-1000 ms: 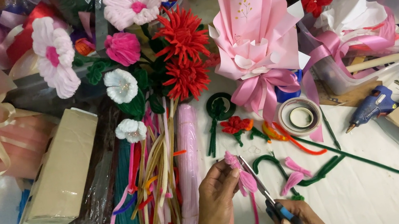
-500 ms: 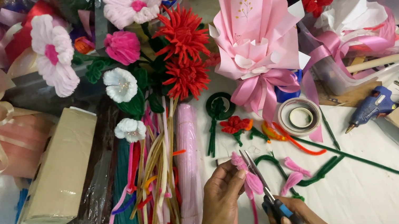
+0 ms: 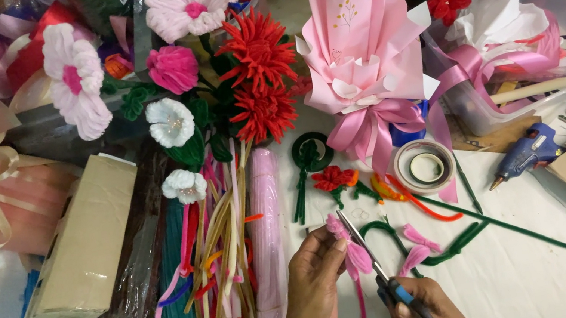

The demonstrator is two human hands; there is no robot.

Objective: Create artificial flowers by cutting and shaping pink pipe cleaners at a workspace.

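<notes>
Right now my left hand pinches a pink pipe-cleaner flower between thumb and fingertips, its fuzzy stem hanging straight down below the grip toward me. My right hand closes around the blue handles of the scissors, whose blades run up and to the left from that grip, slightly parted, crossing just beside the pink petal. So the flower lies up-left of the right grip and directly at the left one; its long axis is near vertical, the blades slanting across it. The left hand is the nearer, being on it already. Beyond both grips, farther up the white surface, lie a roll of tape, a blue glue gun and a long green stem.
</notes>
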